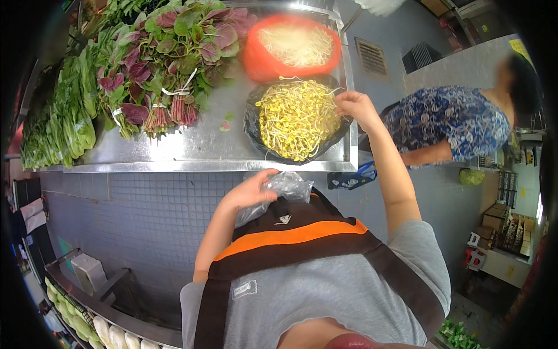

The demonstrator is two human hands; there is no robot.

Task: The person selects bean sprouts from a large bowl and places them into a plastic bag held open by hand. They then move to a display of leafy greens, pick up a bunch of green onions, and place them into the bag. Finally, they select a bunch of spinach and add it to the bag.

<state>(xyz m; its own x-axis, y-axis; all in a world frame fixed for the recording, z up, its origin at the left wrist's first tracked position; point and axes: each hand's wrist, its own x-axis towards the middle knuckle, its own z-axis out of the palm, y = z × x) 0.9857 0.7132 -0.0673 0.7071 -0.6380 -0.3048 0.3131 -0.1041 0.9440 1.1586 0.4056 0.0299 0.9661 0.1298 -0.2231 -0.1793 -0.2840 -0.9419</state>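
Yellow-headed soybean sprouts (pixel 301 118) fill a black plastic bag (pixel 253 124) that sits with its mouth wide at the corner of a stainless steel table (pixel 209 148). At the bag's right rim, the fingertips of my right hand (pixel 355 107) are pinched together on a pale sprout strand. My left hand (pixel 250 192) is below the table's front edge, thumb and forefinger apart. A crumpled clear plastic bag (pixel 290 185) hangs from it in front of my apron (pixel 301 235); the fingers holding the bag are partly hidden.
Behind the soybean sprouts stands a red plastic bag (pixel 266 65) of thin white sprouts. Tied bunches of red amaranth (pixel 183 107) and leafy greens (pixel 78 126) cover the table's left. A person in a blue patterned top (pixel 449 118) is on the right, near a dark blue bag (pixel 351 178).
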